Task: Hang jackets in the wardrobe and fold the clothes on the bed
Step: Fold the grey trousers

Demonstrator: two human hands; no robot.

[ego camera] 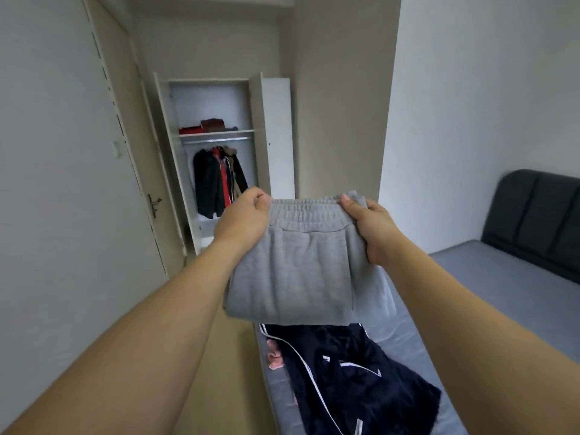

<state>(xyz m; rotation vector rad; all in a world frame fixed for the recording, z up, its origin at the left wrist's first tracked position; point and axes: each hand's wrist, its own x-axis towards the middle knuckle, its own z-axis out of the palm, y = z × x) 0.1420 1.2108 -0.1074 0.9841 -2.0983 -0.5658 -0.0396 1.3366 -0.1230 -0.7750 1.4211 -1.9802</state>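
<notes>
Above bed (pixel 489 287), both hands' grip holds folded grey sweatpants (pixel 295 271).

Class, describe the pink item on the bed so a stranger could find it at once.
Start at the grey bed and find the dark clothes with white piping at its near end. At their left edge, by the bed's side, lies a small crumpled pink cloth, the only pink thing there.

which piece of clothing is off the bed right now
The grey sweatpants, held up by the waistband in the left hand and right hand. The dark navy garment lies on the bed.
</notes>
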